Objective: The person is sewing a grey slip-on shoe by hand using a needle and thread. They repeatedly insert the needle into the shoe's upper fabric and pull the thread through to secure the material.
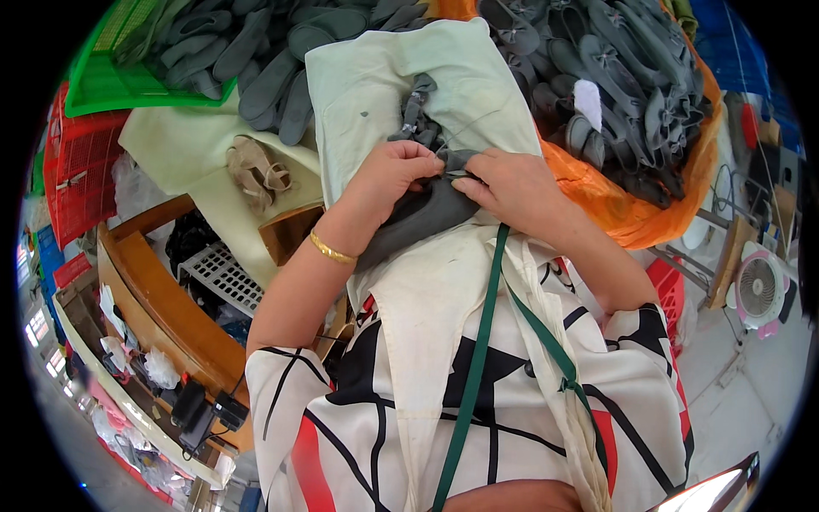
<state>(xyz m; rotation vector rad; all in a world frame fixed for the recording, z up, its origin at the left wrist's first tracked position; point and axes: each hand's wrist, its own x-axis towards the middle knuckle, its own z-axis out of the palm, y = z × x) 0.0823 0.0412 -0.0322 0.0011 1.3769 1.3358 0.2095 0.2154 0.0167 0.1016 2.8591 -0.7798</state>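
Far left: red basket (84,166), with a green basket (92,78) beyond it. Right of these, a heap of loose grey shoes (256,53); nearer, a pair of beige shoes (252,169) on a pale sheet (175,135).

Left hand (392,177): comes in from near left, gold bracelet (331,249) at the wrist, back of hand up. Thumb and forefinger brought together in a narrow pinch at the shoe's far-right end; what sits between the tips is too small to tell.

Grey shoe (420,224): over the near edge of a pale padded cushion (345,90), between the person and a cluster of small grey bows (416,115). Long axis slants from near left to far right. The near-left length passes below the left wrist, so the left hand is nearer to the bulk of it; the far-right end lies in the gap where both sets of fingertips almost meet. Key relation: that end is right at the tips of both hands.

Right hand (514,186): comes in from near right, knuckles up, fingers curled, thumb pointing left. Narrow grip on the grey material at that end.

Far right: orange sack (627,224) around more grey bow-trimmed shoes (618,81).
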